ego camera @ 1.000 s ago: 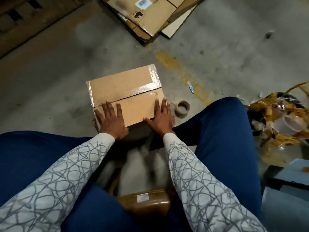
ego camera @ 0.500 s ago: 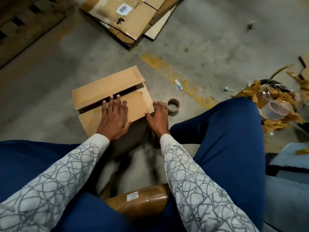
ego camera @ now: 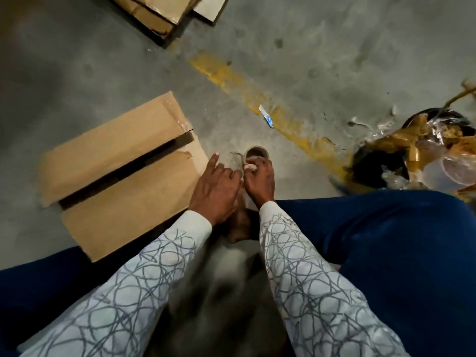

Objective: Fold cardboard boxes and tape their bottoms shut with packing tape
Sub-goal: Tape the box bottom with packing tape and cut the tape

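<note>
- Cardboard box (ego camera: pixel 128 199) lies on the concrete floor (ego camera: pixel 309 60), left of the person's knees, closed face up. Two long flaps are folded in, with a dark gap (ego camera: pixel 126 171) open between them.
- No tape crosses that seam. Only a shiny remnant shows at the far right corner. I judge folding done on this face and sealing not yet begun.
- Packing tape roll (ego camera: pixel 256 152) sits on the floor just beside the box's right corner, core facing up.
- Right hand (ego camera: pixel 258 180): grip curled over the roll's near rim, fingertips pinching there, probably picking at the tape's end.
- Left hand (ego camera: pixel 216 186): close against the right, forefinger stretched forward. Something filmy shows between the hands, too blurred to name. I cannot tell whether this grip has hold of anything.
- Left to do, by my reading: free the tape's end, run a strip along the gap, press it down, cut it.
- Farther out: a worn yellow line (ego camera: pixel 257 99) with a small blue-and-white scrap (ego camera: pixel 266 117) on it, flattened cartons (ego camera: pixel 159 11) at the top edge, and a black bin (ego camera: pixel 373 163) of crumpled tape waste to the right.
</note>
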### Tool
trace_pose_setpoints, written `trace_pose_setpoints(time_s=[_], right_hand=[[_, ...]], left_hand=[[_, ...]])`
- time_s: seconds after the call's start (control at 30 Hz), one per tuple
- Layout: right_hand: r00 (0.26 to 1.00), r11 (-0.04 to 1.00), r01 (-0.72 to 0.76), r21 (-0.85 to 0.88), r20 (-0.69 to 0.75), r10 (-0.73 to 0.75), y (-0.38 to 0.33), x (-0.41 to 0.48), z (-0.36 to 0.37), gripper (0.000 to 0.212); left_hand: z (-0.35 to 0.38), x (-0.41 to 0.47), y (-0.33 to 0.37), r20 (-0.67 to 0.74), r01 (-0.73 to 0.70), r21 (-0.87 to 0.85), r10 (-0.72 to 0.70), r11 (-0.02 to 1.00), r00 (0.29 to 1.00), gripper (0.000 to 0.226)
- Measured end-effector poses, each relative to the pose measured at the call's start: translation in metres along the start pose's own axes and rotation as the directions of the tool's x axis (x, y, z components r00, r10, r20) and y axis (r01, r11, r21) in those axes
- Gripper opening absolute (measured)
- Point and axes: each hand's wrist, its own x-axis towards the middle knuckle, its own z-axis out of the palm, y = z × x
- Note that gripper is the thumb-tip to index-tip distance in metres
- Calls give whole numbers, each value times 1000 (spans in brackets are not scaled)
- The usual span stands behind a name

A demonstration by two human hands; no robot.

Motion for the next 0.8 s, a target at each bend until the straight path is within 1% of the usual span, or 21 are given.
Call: trace_pose_setpoints(time_s=[0.07,0.13,0.17,0.2,0.27,0.33,0.37,0.43,0.47,0.5,0.53,0.57,0.6,0.63,0.67,0.7,0.73,0.8], right_hand=[[988,993,-61,-96,134,74,12,21,11,31],[960,983,-80,-166,254,121,16,34,22,37],[945,979,-92,-182,293,144,16,38,27,41],[934,975,-104,-196,319,164,16,42,31,46],[913,966,-120,-230,357,198,20,51,42,57],[888,950,-92,-298,407,214,25,53,49,58],[882,941,-95,-324,411,230,26,52,50,59],[901,946,-134,-297,361,241,22,47,45,59],[926,956,-133,-261,312,214,16,43,39,54],[946,964,-147,-223,254,203,8,40,31,46],[962,972,-167,-163,187,197,-1,35,21,37],[968,975,-212,-72,120,219,-8,29,9,33],[966,966,-254,49,60,251,-17,24,-5,30],[959,942,-283,182,19,284,-28,19,-21,24],[953,909,-289,300,0,303,-40,14,-34,19],[956,878,-266,398,-6,293,-55,7,-50,20],[967,858,-224,461,-5,255,-71,-4,-66,20],[992,858,-101,504,-13,125,-102,-28,-94,22]], left_hand=[[5,5,6,125,-9,117,-5,993,992,61],[11,5,10,175,-24,215,-14,976,984,58],[12,4,10,167,-27,236,-13,971,986,59],[16,5,9,129,-32,232,2,972,992,61],[26,7,6,-1,-22,190,23,982,1000,58],[29,7,5,-59,-12,157,21,988,998,55],[29,6,6,-60,-12,139,20,990,998,54],[26,4,5,-56,-33,67,36,997,998,49],[23,4,4,-82,-48,-3,48,999,995,44],[21,5,1,-115,-56,-124,42,991,992,37],[15,5,0,-139,-48,-295,6,954,990,31],[5,3,-1,-136,-16,-492,-59,870,989,27],[-8,2,-2,-110,33,-671,-144,741,983,24],[-23,0,-4,-61,93,-802,-236,589,970,24],[-34,-1,-7,-8,148,-877,-321,458,947,25],[-48,-4,-11,10,171,-911,-393,376,919,25],[-62,-8,-15,13,184,-925,-457,331,889,26],[-88,-22,-24,14,201,-941,-562,273,827,32]])
